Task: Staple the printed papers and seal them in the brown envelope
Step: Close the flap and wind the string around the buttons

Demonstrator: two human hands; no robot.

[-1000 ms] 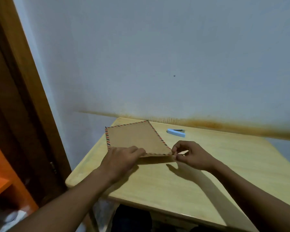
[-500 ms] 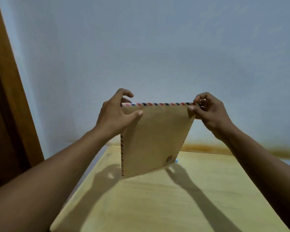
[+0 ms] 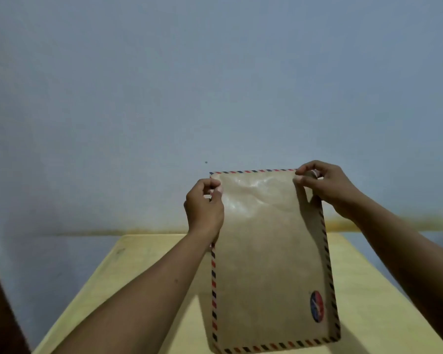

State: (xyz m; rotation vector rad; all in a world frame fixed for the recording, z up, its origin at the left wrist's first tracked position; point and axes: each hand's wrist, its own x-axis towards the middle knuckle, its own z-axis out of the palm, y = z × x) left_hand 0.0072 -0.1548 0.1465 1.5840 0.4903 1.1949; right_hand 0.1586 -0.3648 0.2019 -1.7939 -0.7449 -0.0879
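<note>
The brown envelope [image 3: 269,261], edged in red and blue stripes with a round red and blue sticker near its lower right corner, hangs upright above the table. My left hand [image 3: 203,208] pinches its upper left corner. My right hand [image 3: 322,186] pinches the upper right corner at the top edge. The printed papers are not visible, and neither is the stapler.
A pale wooden table [image 3: 143,282] lies below the envelope, its back edge against a grey-blue wall [image 3: 215,85] with a rusty stain line. A dark wooden frame shows at the lower left edge.
Both hands lifted the envelope off the table and stood it upright. Since half a second ago it sits lower and further right in view, showing its sticker face.
</note>
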